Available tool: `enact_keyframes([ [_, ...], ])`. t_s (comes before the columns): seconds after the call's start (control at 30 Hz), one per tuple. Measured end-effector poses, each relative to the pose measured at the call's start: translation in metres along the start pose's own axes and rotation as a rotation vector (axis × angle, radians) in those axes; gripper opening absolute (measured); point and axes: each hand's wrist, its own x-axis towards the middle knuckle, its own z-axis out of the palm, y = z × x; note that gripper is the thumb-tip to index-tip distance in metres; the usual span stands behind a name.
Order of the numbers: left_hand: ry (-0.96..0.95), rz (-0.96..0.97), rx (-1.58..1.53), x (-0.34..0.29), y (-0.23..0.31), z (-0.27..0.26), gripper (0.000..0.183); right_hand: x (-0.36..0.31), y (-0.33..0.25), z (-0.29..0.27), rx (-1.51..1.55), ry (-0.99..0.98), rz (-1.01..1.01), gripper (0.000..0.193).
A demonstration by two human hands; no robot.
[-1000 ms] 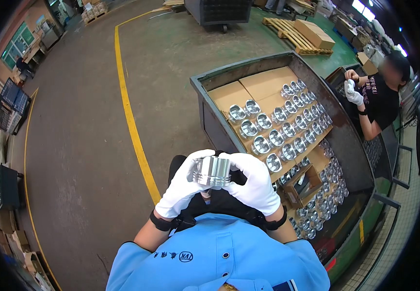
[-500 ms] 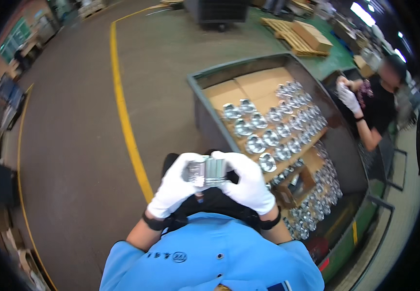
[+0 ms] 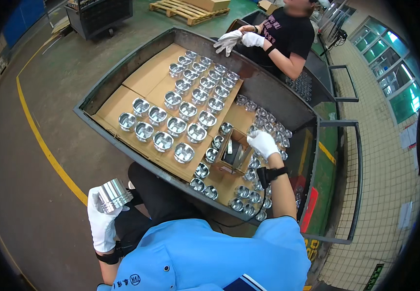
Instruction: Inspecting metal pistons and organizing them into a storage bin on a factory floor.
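Note:
My left hand (image 3: pixel 100 221), in a white glove, is closed around a silver piston (image 3: pixel 115 195) with grooves round its side, held out at the left beside the cart. My right hand (image 3: pixel 264 145), gloved too, is over the cart at the right edge of a small cardboard box (image 3: pixel 228 168). Its fingers are curled together, and what they hold, if anything, is hidden. Inside the box lie dark pieces and a small light-coloured strip (image 3: pixel 230 147). Several more pistons (image 3: pixel 176 125) stand in rows on a cardboard sheet (image 3: pixel 144 77), others lower around the box.
The grey metal cart (image 3: pixel 118 144) has raised walls and a handle (image 3: pixel 357 184) at the right. Across it stands a co-worker (image 3: pixel 287 41) with white gloves by the far wall. A pallet (image 3: pixel 190 13) and a dark bin (image 3: pixel 98 19) are farther back.
Both hands held the piston together before. The right hand has let go and moved right over the cart to the box; the left has carried the piston left. The view has swung right.

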Motion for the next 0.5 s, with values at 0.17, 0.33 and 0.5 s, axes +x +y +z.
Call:
enact_keyframes([
  [0.17, 0.034, 0.015, 0.082, 0.002, 0.005, 0.005, 0.050, 0.092, 0.076, 0.130, -0.236, -0.269, 0.100, 0.022],
  [0.33, 0.146, -0.009, 0.152, -0.001, 0.016, 0.009, 0.044, 0.101, 0.063, 0.186, -0.125, -0.155, 0.369, 0.032],
  [0.5, 0.170, -0.040, 0.089, 0.000, 0.020, 0.022, 0.043, 0.106, 0.061, 0.191, -0.086, -0.168, 0.462, 0.039],
])
